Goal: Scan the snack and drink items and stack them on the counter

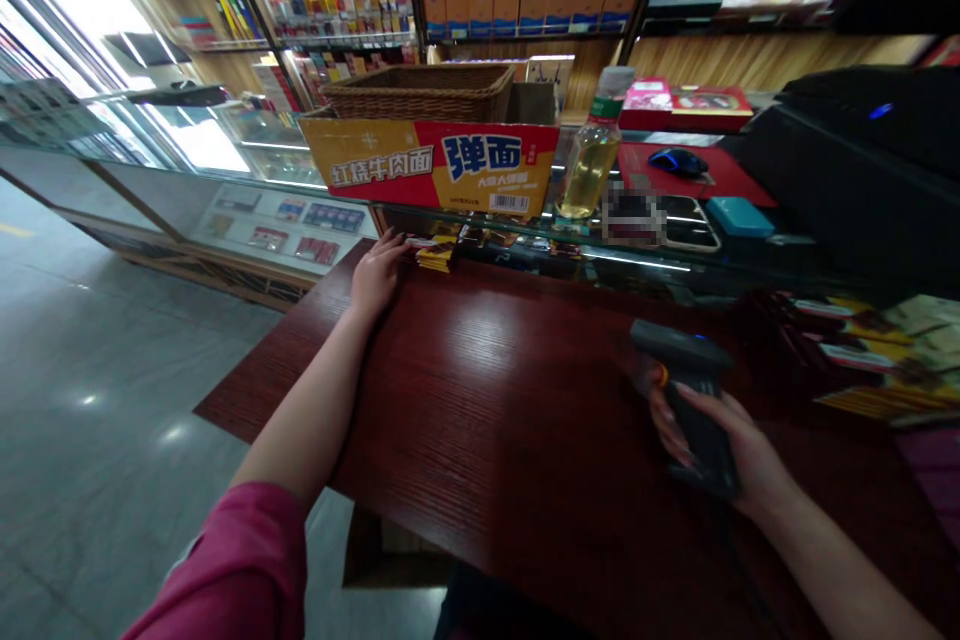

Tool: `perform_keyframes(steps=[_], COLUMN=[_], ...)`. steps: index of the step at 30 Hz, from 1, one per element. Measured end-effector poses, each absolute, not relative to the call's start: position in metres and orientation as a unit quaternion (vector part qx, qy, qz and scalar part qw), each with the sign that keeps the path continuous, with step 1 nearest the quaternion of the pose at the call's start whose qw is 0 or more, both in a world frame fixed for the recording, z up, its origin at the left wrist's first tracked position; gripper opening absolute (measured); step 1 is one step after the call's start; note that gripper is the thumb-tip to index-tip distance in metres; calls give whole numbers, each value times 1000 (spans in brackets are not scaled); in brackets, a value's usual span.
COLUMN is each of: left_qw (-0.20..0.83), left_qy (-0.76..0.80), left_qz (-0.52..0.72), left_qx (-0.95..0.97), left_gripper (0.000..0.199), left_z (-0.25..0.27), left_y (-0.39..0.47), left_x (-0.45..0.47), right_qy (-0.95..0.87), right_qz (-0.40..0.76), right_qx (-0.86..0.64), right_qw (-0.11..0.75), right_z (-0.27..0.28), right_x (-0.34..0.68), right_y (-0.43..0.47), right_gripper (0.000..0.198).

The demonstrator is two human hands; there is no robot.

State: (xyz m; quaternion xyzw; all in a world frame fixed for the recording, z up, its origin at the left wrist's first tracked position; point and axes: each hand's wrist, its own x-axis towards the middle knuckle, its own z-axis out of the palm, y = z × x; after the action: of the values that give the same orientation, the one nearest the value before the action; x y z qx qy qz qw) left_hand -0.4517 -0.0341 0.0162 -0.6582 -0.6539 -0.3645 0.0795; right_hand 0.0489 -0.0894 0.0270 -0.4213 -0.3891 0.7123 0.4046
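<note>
My right hand (720, 445) is wrapped around the handle of a dark handheld barcode scanner (694, 385). The scanner is held over the right part of the dark red wooden tabletop (480, 400), its head toward the left. At the far left of the tabletop, my left hand (377, 272) grips the left end of a small stack of yellow and dark packets (436, 253). Its thumb is hidden. Similar packets (862, 350) lie piled at the right, beyond the scanner.
Behind the tabletop, a glass counter holds a noodle carton (450, 165) with a wicker basket (424, 92) in it, a bottle of yellowish liquid (592, 155), a phone (686, 223), a turquoise box (739, 216) and a mouse (677, 161). Stocked shelves line the wall.
</note>
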Motion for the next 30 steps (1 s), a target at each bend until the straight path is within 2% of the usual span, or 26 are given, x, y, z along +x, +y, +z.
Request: perform_keyframes(steps=[4,8,15,19,23,27,30], left_qw=[133,130,116,147,160,128,126], left_qy=[-653,-661,-667,-629,-520,-346,-299], left_qz=[-298,-258,-257,-294,-343,-277,-279], left_qx=[-683,-692,-689,-705,-766,-887,-904], left_gripper=[55,59,60,60,56,56,59], left_z=[20,19,20,29,28,21,22], left_y=[-39,-38,-37,-48,-51,-48,-45], left_x=[-441,-433,-435,-412,-340,-219,-121], right_qy=[-386,-388,-392,-394,-384,-353,-323], right_qz=[710,715,736,717,663,599,564], right_qx=[-421,-417,-374,-353,-336,-341,-334], right_qw=[411,405,406,454,548,632,683], right_z=[24,29,25,28,43,59,68], right_x=[49,48,50,54,67,91,112], right_y=[-89,-89,-86,-83,-76,-65,-63], right_gripper=[34,35,34,34,37,39,38])
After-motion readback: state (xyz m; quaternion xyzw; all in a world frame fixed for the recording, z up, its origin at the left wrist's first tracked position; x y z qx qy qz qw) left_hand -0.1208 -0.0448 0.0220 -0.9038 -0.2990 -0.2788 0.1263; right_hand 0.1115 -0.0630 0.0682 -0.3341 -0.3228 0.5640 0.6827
